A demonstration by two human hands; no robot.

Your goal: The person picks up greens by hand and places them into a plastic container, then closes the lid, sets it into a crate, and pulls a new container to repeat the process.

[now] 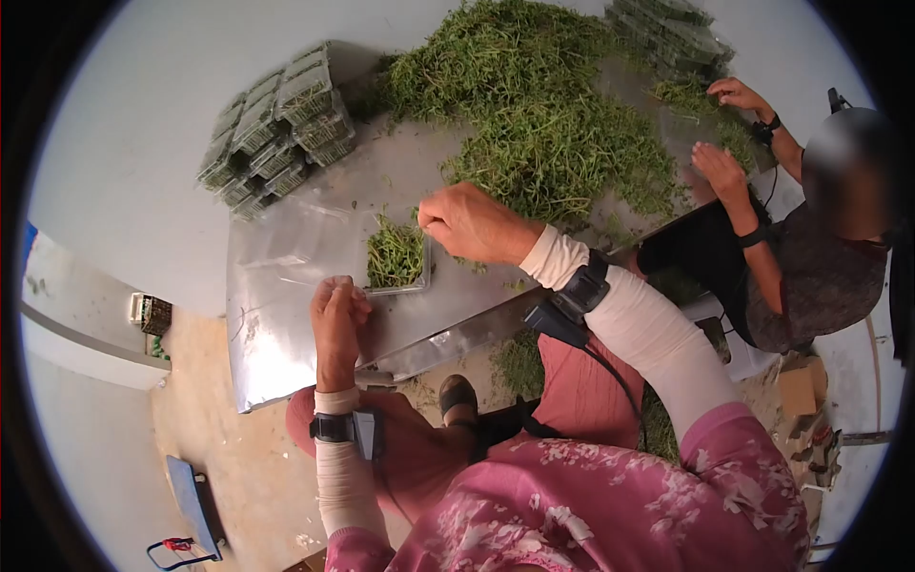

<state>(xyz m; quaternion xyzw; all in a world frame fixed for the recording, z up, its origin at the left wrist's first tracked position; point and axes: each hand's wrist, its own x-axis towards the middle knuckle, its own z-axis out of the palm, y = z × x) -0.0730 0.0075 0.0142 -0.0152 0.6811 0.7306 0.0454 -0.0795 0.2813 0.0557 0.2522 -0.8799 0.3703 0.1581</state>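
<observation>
An open clear plastic box (426, 277) lies on the metal table in front of me, its tray part filled with green leafy stems (394, 250). The transparent lid (286, 238) is folded out flat to the left. My left hand (338, 310) is at the front edge, by the corner between lid and tray, with its fingers curled; what they grip, if anything, is hidden. Over the tray's right edge is my right hand (467, 219), fingers pinched together and pointing left toward the stems. I cannot make out what is in that pinch.
A large heap of loose greens (534, 105) covers the table's back and right. Stacked filled boxes (281, 129) stand back left, more boxes (672, 38) back right. A co-worker (810, 276) sits at the right, hands over greens. A blue trolley (195, 505) is on the floor.
</observation>
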